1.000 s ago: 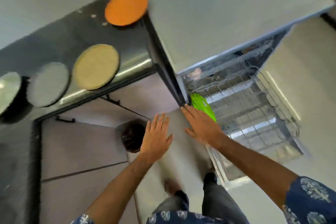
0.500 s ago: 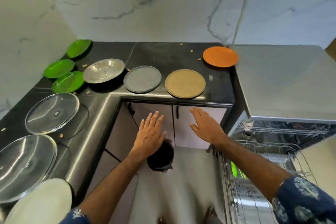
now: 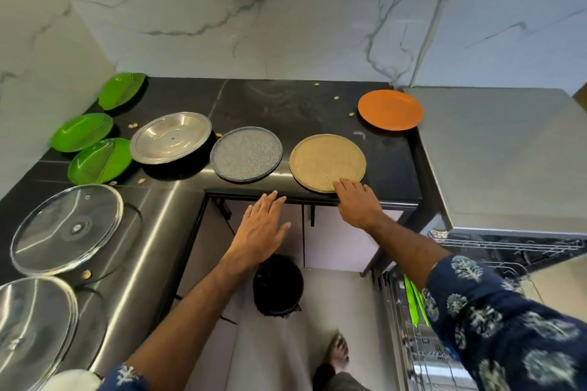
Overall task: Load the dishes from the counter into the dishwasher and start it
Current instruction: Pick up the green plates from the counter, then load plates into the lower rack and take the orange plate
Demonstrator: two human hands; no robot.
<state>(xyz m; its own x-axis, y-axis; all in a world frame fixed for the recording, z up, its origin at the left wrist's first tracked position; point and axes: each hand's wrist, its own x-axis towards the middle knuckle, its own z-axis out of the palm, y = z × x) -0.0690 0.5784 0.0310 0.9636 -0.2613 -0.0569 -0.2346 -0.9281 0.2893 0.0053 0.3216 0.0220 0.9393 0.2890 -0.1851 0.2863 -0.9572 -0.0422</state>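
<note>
Both hands have reached forward: right hand [image 3: 359,205] fingers straight touching the tan plate [image 3: 327,162], left hand [image 3: 262,227] flat, fingers together.

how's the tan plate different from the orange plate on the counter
The tan plate is speckled beige and lies at the counter's front edge; the orange plate is plain orange and lies farther back, beside the dishwasher top. The right hand has its fingertips on the tan plate's near rim; nothing touches the orange plate. Both are round and lie flat on the black counter.
</note>
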